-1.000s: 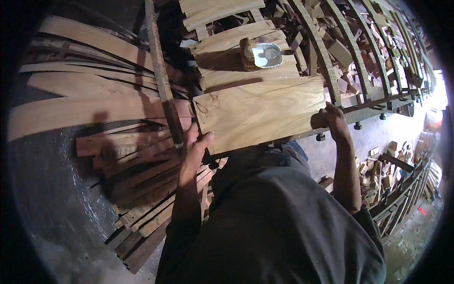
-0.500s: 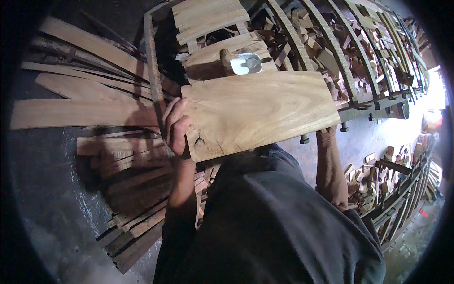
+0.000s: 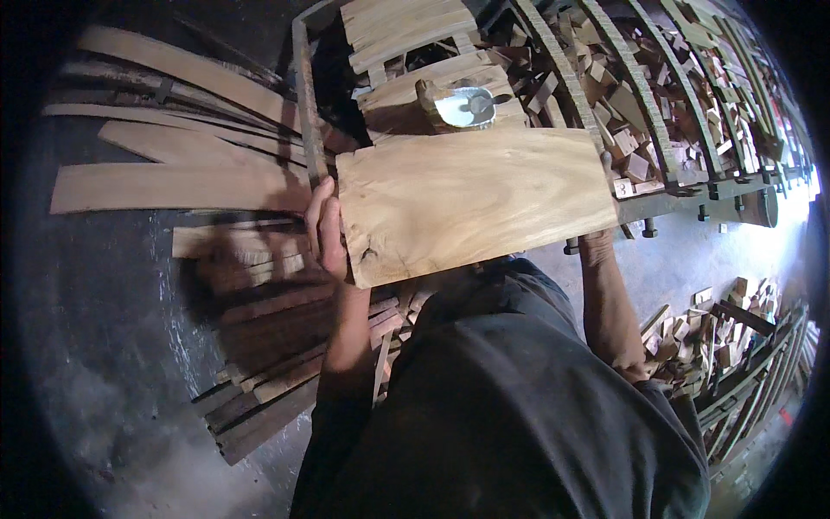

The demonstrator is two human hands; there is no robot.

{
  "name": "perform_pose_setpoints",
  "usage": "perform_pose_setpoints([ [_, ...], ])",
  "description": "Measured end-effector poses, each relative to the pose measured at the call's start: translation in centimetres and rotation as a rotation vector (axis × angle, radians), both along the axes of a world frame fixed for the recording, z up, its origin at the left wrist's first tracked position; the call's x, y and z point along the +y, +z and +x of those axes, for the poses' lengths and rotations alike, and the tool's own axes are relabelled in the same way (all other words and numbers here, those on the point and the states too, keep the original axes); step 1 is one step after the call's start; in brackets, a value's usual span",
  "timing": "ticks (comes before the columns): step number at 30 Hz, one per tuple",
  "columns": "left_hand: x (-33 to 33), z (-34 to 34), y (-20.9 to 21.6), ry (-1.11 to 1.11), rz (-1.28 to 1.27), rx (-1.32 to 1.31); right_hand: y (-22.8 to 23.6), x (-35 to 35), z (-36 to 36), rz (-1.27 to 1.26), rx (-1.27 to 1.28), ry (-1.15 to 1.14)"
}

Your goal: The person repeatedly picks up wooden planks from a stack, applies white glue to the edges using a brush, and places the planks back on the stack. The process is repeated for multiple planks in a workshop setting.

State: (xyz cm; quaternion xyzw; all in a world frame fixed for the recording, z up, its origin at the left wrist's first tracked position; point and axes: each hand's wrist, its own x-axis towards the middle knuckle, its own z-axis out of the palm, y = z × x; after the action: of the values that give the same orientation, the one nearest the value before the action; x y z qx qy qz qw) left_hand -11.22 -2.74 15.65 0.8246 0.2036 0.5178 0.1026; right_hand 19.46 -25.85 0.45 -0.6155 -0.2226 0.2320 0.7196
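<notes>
**Reader:** What is being worked on, and where is it?

**Describer:** A pale wooden board with flowing grain and a dark, cracked knot at one corner. It is held just on the wearer's side of a shallow white tray, which has a small flat tool in it.

**Reader:** How do the hands hold it?

**Describer:** The left hand, nearer the body than the tray and to its left, has its fingers partly curled against the board's left end. The right hand, nearer the body and right of the tray, supports the opposite end. Its fingers are mostly hidden by the board, so I cannot tell how tightly they close.

**Reader:** How far along is the work?

**Describer:** Partway, I would judge. One wooden panel lies under the tray, and another lies beyond it; both look already laid out. The board is in the hands, not yet set down, so its placing seems left. Its upper face looks bare; I cannot tell whether its edges have been coated with anything.
</notes>
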Motion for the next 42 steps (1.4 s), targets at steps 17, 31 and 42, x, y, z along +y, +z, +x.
perform_pose_setpoints([
  [17, 9.1, -9.9, 4.5, -0.392, -0.527, 0.371, -8.6, 9.4, -8.1, 0.164, 1.328, 0.088],
  [31, 18.7, -17.0, 6.0, 0.263, -1.019, 0.29, -4.2, 18.4, -9.8, -0.495, -0.325, 0.811],
  [42, 24.9, -12.1, 6.6, 0.327, -1.081, 0.395, -3.0, 17.3, -6.1, -0.454, 0.708, 0.082],
])
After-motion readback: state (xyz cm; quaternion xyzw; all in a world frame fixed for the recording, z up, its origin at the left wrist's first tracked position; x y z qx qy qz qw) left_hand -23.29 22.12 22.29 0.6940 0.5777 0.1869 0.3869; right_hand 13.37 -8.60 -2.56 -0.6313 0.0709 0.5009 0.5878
